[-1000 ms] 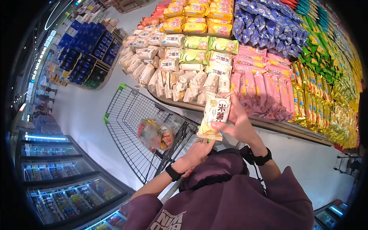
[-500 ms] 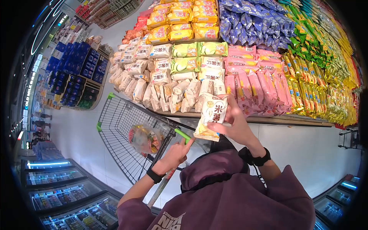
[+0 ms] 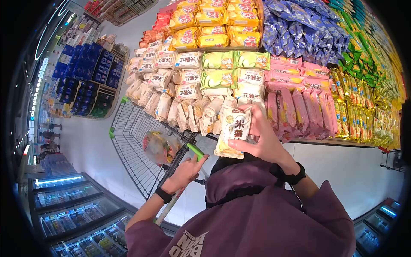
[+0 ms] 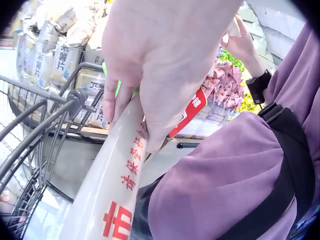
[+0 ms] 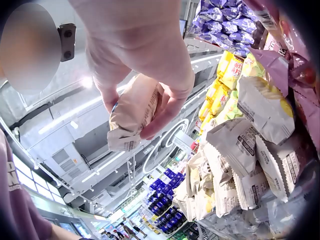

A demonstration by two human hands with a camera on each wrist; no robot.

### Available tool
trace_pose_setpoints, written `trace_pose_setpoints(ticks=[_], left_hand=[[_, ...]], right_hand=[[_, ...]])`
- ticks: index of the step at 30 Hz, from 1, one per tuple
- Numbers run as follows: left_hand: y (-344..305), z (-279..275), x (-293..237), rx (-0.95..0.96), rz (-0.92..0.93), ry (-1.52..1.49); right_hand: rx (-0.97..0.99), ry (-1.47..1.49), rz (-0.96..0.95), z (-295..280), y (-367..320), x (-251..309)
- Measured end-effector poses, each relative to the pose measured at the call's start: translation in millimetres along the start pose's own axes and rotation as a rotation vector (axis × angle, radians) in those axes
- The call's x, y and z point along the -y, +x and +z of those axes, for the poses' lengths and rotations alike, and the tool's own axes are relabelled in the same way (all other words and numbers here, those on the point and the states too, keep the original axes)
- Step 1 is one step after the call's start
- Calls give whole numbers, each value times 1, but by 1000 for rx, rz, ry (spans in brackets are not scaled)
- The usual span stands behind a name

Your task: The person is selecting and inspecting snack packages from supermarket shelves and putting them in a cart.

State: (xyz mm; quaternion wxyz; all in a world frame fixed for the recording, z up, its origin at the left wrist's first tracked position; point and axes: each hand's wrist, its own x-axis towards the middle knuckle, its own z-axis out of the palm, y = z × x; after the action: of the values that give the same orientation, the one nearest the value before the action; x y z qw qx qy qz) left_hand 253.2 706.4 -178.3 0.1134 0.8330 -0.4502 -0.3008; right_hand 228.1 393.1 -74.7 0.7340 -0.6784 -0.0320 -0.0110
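Observation:
The right hand point(image 3: 266, 141) pinches a cream snack packet point(image 3: 234, 130) upright, its printed front facing the head camera. In the right wrist view, thumb and fingers of the right hand point(image 5: 137, 55) grip the packet point(image 5: 135, 112) from both sides. The left hand point(image 3: 185, 173) curls round the cart's handle, near its green end point(image 3: 195, 151). Seen from the left wrist, the left hand point(image 4: 160, 65) wraps the pale handle bar point(image 4: 112, 175), which bears red lettering.
A wire cart point(image 3: 132, 141) holds a clear bag point(image 3: 160, 147) of colourful goods. Behind it runs a display of cream packets point(image 3: 163, 106), yellow packs point(image 3: 212, 40) and pink packs point(image 3: 299, 107). Blue stacked goods point(image 3: 87, 68) and lit freezers point(image 3: 64, 201) stand at left.
Since a second ago the left hand has shifted left and up with the cart handle, away from the packet. The right hand still holds the packet, slightly further left and tilted a little differently.

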Motion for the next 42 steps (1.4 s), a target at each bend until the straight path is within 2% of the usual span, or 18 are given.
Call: trace_pose_setpoints(ticks=[5, 12, 17, 21, 24, 26, 27, 30, 31, 33, 36, 38, 42], left_hand=[[-10, -8, 16, 26, 24, 42], [-15, -7, 42, -41, 109, 95], [-18, -19, 48, 25, 131, 98], [-19, -29, 54, -129, 208, 119], [-19, -106, 16, -262, 109, -97], [-15, -135, 3, -427, -7, -565], [-11, -137, 2, -551, -2, -716], [5, -130, 8, -528, 142, -1325], [7, -132, 5, -491, 114, -1480], [12, -126, 3, -556, 86, -1473], [12, -126, 3, -579, 12, -1513], [12, -127, 1, -562, -57, -1480], [14, -116, -3, -620, -3, -1488]], right_hand=[[-122, -47, 50, 10, 17, 8], [-487, -41, -179, 17, 37, 2], [-520, -25, -156, 35, 43, 1], [-478, -25, -141, 53, 50, -8], [-377, -81, -8, 63, 51, -9], [-348, -72, -19, 73, 53, -10], [-330, -44, -15, 81, 54, -9], [-302, -22, 2, 98, 59, -11], [-294, -20, 51, 103, 60, -9], [-300, -12, 70, 110, 64, -13], [-309, -54, 227, 107, 68, -8], [-297, -21, 199, 108, 71, -14], [-261, -41, 123, 117, 73, -15]])
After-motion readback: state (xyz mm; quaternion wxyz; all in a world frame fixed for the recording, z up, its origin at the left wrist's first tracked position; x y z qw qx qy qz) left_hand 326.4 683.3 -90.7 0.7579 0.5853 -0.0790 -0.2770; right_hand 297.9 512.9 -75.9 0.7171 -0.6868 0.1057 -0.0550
